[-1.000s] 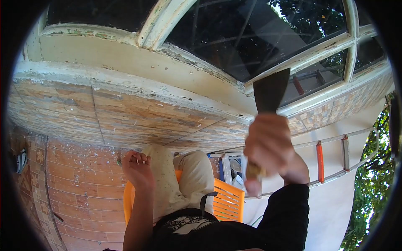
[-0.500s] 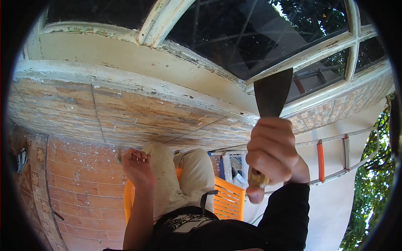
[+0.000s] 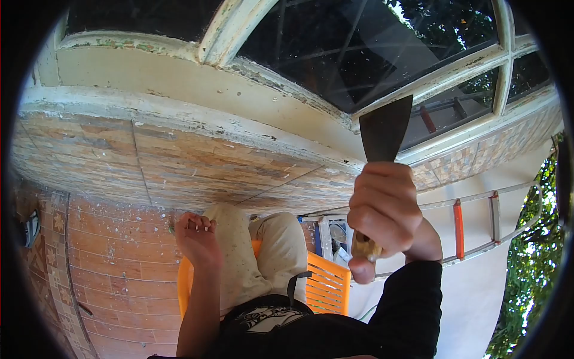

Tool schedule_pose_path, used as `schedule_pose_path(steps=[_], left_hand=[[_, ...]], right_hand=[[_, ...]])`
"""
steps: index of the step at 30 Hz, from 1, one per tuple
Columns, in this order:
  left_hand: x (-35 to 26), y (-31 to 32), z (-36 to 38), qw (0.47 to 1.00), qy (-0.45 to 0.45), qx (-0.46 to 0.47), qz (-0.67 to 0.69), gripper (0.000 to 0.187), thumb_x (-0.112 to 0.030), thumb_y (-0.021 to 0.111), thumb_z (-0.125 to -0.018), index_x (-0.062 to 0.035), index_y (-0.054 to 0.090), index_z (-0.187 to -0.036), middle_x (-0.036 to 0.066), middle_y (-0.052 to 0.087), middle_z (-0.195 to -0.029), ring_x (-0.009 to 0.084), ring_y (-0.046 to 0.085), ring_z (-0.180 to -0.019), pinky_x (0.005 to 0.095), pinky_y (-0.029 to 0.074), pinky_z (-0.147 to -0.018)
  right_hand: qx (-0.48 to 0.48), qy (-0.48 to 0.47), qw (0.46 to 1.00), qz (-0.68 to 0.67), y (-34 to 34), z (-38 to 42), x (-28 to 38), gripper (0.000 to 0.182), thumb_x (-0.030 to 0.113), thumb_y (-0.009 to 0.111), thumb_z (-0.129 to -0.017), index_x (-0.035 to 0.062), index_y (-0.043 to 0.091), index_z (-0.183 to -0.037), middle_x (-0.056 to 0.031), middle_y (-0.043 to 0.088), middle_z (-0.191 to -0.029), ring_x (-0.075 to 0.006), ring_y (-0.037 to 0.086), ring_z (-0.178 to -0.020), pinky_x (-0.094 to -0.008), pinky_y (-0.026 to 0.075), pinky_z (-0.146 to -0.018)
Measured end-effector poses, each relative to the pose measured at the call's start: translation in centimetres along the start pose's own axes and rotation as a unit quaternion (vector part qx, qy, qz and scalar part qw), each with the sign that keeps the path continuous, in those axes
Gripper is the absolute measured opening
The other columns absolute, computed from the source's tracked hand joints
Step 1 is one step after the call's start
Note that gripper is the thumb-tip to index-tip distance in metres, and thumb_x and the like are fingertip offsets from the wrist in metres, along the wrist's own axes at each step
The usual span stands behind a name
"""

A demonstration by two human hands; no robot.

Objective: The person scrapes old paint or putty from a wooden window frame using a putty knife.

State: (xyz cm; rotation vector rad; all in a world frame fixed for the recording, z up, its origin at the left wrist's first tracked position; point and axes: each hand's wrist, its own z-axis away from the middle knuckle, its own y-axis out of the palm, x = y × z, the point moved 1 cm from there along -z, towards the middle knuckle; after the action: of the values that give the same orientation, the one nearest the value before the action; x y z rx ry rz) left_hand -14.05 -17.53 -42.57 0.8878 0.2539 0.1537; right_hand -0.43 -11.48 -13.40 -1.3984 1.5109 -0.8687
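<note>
My right hand [image 3: 385, 209] is wrapped round the wooden handle of a scraper [image 3: 385, 128]. Its wide dark blade points up and overlaps the lower edge of the window frame [image 3: 442, 78] in the view; whether it touches the frame I cannot tell. The frame's paint is chipped and worn. My left hand [image 3: 198, 239] rests palm up beside my knee in light trousers [image 3: 230, 257], its fingers curled in with nothing visible in them.
Stone-patterned tiles [image 3: 197, 161] cover the wall below the sill. I sit on an orange chair [image 3: 327, 284]. A ladder [image 3: 459, 227] with red and grey rungs is at the right. White flecks lie on the tiled floor [image 3: 119, 269].
My right hand and the scraper have moved slightly up and to the left. My left hand has stayed where it was.
</note>
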Motion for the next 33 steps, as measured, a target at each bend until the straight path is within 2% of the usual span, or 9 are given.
schedule_pose_path(steps=[12, 15, 17, 19, 21, 22, 25, 31, 33], left_hand=[[0.0, 0.0, 0.0, 1.0, -0.005, 0.006, -0.001, 0.011, -0.021, 0.051, -0.087, -0.0118, 0.052, -0.081, -0.002, 0.045, -0.073, 0.0136, 0.043, -0.067, 0.0324, 0.037, -0.066], [0.0, -0.2, -0.1, 1.0, -0.003, 0.008, 0.002, 0.011, -0.021, 0.051, -0.087, -0.0118, 0.052, -0.081, -0.002, 0.045, -0.073, 0.0137, 0.043, -0.067, 0.0326, 0.037, -0.066], [0.0, 0.1, 0.0, 1.0, -0.004, 0.008, -0.001, 0.011, -0.021, 0.051, -0.087, -0.0118, 0.052, -0.08, -0.002, 0.045, -0.073, 0.0137, 0.043, -0.067, 0.0325, 0.037, -0.066], [0.1, 0.2, 0.1, 1.0, -0.003, 0.011, -0.004, 0.011, -0.02, 0.051, -0.087, -0.0117, 0.052, -0.08, -0.002, 0.045, -0.073, 0.0137, 0.043, -0.066, 0.0325, 0.037, -0.066], [-0.1, 0.0, 0.1, 1.0, -0.001, 0.003, 0.003, 0.011, -0.02, 0.051, -0.087, -0.0117, 0.052, -0.08, -0.001, 0.044, -0.073, 0.0137, 0.042, -0.066, 0.0323, 0.037, -0.065], [-0.1, 0.1, 0.0, 1.0, 0.002, 0.002, 0.008, 0.011, -0.02, 0.051, -0.087, -0.0117, 0.052, -0.08, -0.001, 0.044, -0.073, 0.0137, 0.042, -0.066, 0.0323, 0.037, -0.065], [0.0, 0.1, 0.1, 1.0, -0.005, 0.007, -0.001, 0.011, -0.02, 0.05, -0.087, -0.0115, 0.052, -0.08, -0.002, 0.044, -0.073, 0.0137, 0.042, -0.066, 0.0323, 0.037, -0.065], [0.1, 0.0, 0.1, 1.0, 0.001, 0.008, 0.014, 0.011, -0.019, 0.049, -0.088, -0.0111, 0.052, -0.081, -0.001, 0.045, -0.074, 0.0139, 0.042, -0.067, 0.0324, 0.036, -0.065], [0.1, 0.0, 0.0, 1.0, -0.001, 0.002, 0.008, 0.011, -0.019, 0.049, -0.088, -0.0109, 0.051, -0.081, -0.001, 0.045, -0.074, 0.0142, 0.042, -0.067, 0.0325, 0.036, -0.065]], right_hand=[[-0.02, 0.021, 0.999, -0.041, 0.4, 0.7, -0.6, 0.049, 0.042, 0.045, -0.087, 0.0068, 0.035, -0.054, 0.0005, 0.028, -0.049, -0.016, 0.031, -0.036, -0.0286, 0.022, -0.036], [0.009, 0.013, 0.999, -0.045, -0.3, 0.6, 0.3, 0.048, 0.041, 0.045, -0.087, 0.0069, 0.037, -0.055, 0.0004, 0.03, -0.05, -0.0163, 0.031, -0.037, -0.029, 0.022, -0.036], [0.065, 0.053, 0.996, -0.044, -0.5, 0.9, 0.4, 0.055, 0.051, 0.045, -0.091, 0.0049, 0.04, -0.061, -0.0058, 0.041, -0.053, -0.0211, 0.044, -0.042, -0.0328, 0.034, -0.042], [0.067, 0.063, 0.995, -0.037, -0.7, 0.7, 0.4, 0.056, 0.051, 0.044, -0.092, 0.0042, 0.041, -0.062, -0.0063, 0.042, -0.054, -0.0219, 0.045, -0.043, -0.0337, 0.036, -0.045], [0.017, -0.004, 0.999, -0.04, -0.7, 0.4, 0.2, 0.05, 0.042, 0.044, -0.09, 0.0069, 0.037, -0.055, -0.0006, 0.032, -0.05, -0.0164, 0.033, -0.037, -0.0289, 0.022, -0.036], [0.052, 0.057, 0.996, -0.043, -1.5, 1.0, 1.4, 0.055, 0.051, 0.045, -0.091, 0.0039, 0.041, -0.062, -0.007, 0.043, -0.055, -0.0236, 0.047, -0.045, -0.0362, 0.041, -0.049], [0.103, 0.072, 0.992, -0.026, -1.6, 1.0, 1.2, 0.055, 0.051, 0.045, -0.091, 0.0043, 0.042, -0.062, -0.0064, 0.043, -0.053, -0.0233, 0.047, -0.044, -0.0365, 0.042, -0.049], [0.055, 0.047, 0.996, -0.05, -1.7, 1.6, 1.7, 0.053, 0.051, 0.044, -0.091, 0.0053, 0.042, -0.063, -0.0068, 0.044, -0.054, -0.0236, 0.046, -0.044, -0.0369, 0.042, -0.049], [0.116, 0.074, 0.99, -0.028, -1.7, 1.4, 1.2, 0.054, 0.05, 0.042, -0.092, 0.0052, 0.044, -0.063, -0.0062, 0.045, -0.054, -0.0229, 0.046, -0.043, -0.0362, 0.043, -0.049]])
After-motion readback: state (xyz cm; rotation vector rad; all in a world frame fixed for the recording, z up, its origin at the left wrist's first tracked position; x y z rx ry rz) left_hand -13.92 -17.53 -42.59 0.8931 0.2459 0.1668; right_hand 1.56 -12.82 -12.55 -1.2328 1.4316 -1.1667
